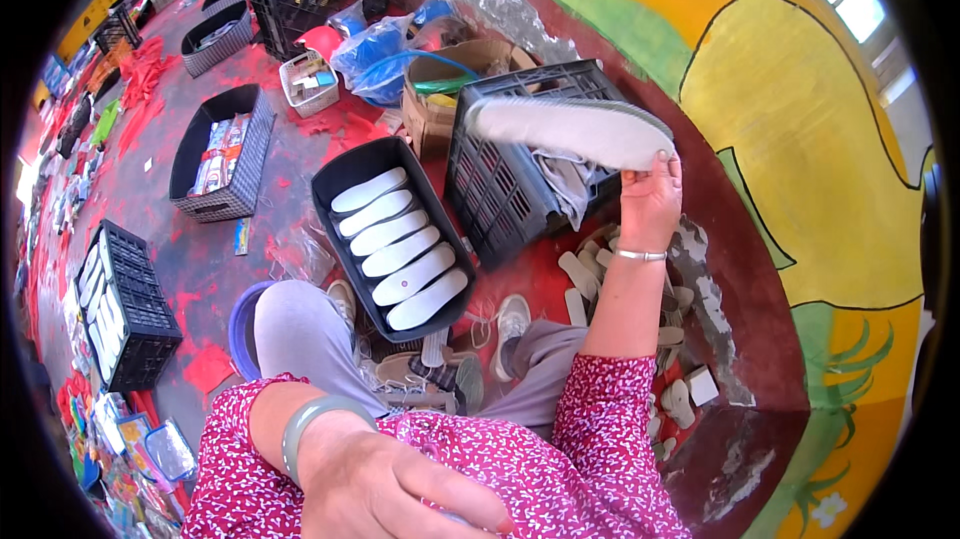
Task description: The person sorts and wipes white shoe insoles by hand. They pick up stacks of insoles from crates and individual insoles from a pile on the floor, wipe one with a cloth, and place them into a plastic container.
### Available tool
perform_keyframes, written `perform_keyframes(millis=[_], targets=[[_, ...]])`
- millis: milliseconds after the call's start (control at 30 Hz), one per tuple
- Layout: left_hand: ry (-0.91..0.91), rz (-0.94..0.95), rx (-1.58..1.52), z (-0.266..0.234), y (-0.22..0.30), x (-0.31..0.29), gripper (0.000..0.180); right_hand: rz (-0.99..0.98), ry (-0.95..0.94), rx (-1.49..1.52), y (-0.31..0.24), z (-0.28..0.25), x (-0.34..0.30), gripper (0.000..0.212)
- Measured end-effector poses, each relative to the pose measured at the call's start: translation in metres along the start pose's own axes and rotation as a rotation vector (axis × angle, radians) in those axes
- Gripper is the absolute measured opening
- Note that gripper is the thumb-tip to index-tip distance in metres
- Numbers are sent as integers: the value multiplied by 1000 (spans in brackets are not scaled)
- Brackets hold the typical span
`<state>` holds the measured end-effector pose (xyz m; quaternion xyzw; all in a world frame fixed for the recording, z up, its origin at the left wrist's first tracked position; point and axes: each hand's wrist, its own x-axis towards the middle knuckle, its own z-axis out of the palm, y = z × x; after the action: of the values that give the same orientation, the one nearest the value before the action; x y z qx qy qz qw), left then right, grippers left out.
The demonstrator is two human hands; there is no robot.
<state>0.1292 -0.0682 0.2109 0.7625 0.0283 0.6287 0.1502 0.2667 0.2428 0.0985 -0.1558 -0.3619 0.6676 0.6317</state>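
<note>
Pinching the right-hand end of a white insole [575, 129] between thumb and fingers, our raised right hand [650, 199] stands wrist-up at the upper right of the frame, the insole's long axis running leftward and slightly upward from that grip, above the black crate [495, 194]. Below and left of it, near the frame's centre, sits the black bin [365, 164] with its row of insoles [388, 232]. Our left hand [400, 489] bends inward at bottom centre, back upward, and we cannot tell whether it grasps anything.

No words or numbers can be read.
</note>
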Motion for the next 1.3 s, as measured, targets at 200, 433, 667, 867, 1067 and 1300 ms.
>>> perform_keyframes(millis=[200, 433, 667, 867, 1067, 1300], targets=[[-119, -32, 8, -16, -1, -3, 10, 143, -250, -207, 11, 21, -50, 20], [558, -1085, 10, -66, -95, -109, 45, 376, -330, -231, 28, 37, -76, 22], [654, -1280, -1126, -58, -126, -155, 70, 465, -377, -297, 55, 39, -75, 21], [738, -1238, -998, -70, -132, -164, 66, 101, -349, -598, 75, 42, -68, 14], [989, -1300, -786, -72, -135, -165, 54, 472, -346, -256, 60, 37, -66, 15], [761, -1382, -865, -69, -131, -166, 61, 398, -410, -515, 64, 44, -71, 16]])
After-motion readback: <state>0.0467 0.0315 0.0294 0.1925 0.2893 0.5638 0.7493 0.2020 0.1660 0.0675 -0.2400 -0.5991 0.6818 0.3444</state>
